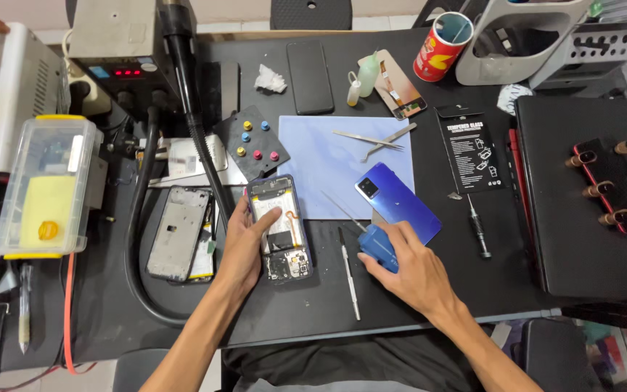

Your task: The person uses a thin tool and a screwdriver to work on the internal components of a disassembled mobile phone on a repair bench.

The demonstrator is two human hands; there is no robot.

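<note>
A black workbench (400, 290) carries a pale blue mat (321, 174), tweezers (368, 138) and phones.

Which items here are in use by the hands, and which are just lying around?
In use:
- opened phone, held by left hand
- small blue bottle with needle tip, held by right hand

Lying about:
- blue back cover
- tweezers
- screwdriver
- metal spudger
- spare frame
- red can
- black phone
</note>
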